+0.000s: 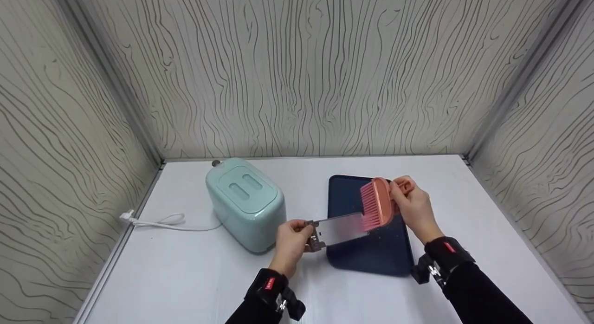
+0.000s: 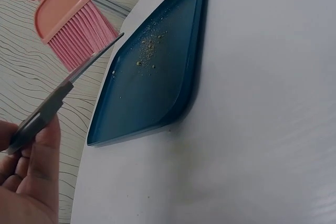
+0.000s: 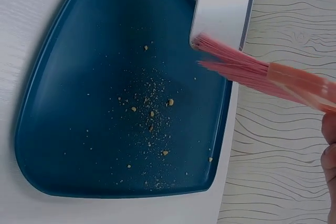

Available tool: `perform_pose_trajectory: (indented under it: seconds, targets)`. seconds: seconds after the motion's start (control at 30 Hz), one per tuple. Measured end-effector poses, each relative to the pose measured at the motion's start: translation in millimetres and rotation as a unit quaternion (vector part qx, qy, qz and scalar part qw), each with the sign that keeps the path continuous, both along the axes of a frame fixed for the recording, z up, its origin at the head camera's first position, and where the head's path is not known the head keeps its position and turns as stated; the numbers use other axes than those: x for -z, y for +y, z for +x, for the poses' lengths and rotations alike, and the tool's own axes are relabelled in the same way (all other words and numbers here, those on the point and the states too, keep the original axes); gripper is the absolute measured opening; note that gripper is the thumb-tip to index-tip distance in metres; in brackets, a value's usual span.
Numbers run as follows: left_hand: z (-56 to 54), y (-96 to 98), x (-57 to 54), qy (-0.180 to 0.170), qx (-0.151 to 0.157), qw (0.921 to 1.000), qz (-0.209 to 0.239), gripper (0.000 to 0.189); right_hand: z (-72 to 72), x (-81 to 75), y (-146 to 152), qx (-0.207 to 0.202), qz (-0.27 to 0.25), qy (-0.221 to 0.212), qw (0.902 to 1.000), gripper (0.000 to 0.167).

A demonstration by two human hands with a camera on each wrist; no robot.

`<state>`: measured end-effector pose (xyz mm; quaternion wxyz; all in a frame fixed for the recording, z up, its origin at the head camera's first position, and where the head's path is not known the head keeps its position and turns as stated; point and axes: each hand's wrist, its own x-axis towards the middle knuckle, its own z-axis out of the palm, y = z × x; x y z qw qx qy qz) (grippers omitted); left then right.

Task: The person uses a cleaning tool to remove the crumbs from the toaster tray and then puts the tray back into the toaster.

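My left hand [image 1: 291,243] pinches the dark end of a flat metal crumb tray [image 1: 341,230], held tilted over a dark blue shallow tray [image 1: 371,261]. My right hand [image 1: 416,210] grips the handle of a small orange-pink brush [image 1: 382,199]. Its pink bristles [image 3: 233,61] meet the free end of the crumb tray. Brown crumbs [image 3: 152,114] and fine specks lie scattered on the blue tray below. In the left wrist view the crumb tray [image 2: 52,100] appears nearly edge-on, between thumb and fingers.
A mint-green toaster [image 1: 246,201] stands left of the hands, its top showing two long slot shapes. From it a white cord [image 1: 185,228] runs left to a plug [image 1: 127,216] near the table's edge. Patterned panels [image 1: 297,73] enclose the white table [image 1: 176,277] on three sides.
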<state>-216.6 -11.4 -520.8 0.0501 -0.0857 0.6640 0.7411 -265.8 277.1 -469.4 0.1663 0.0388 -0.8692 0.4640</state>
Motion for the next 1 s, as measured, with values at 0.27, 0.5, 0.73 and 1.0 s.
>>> perform_pose_trajectory:
  seconds: [0.27,0.5,0.73,1.0]
  targets:
    - [0.9,0.7,0.0,-0.005,-0.003,1.0,0.005,0.015,0.7,2.6,8,0.025,0.037,0.022,0.9988,0.022]
    - [-0.4,1.8,1.0,-0.004,-0.003,1.0,0.008,0.015,3.0,1.0,9,0.031,0.024,0.023,0.999,0.024]
    - [0.9,2.6,-0.9,-0.003,-0.001,0.9999,0.011,0.016,7.8,-11.1,0,0.031,-0.03,0.024,0.9988,0.025]
    - [0.8,4.3,-2.3,-0.006,-0.004,1.0,0.0,0.016,17.1,-26.0,-25,-0.048,-0.163,0.004,0.9855,0.028]
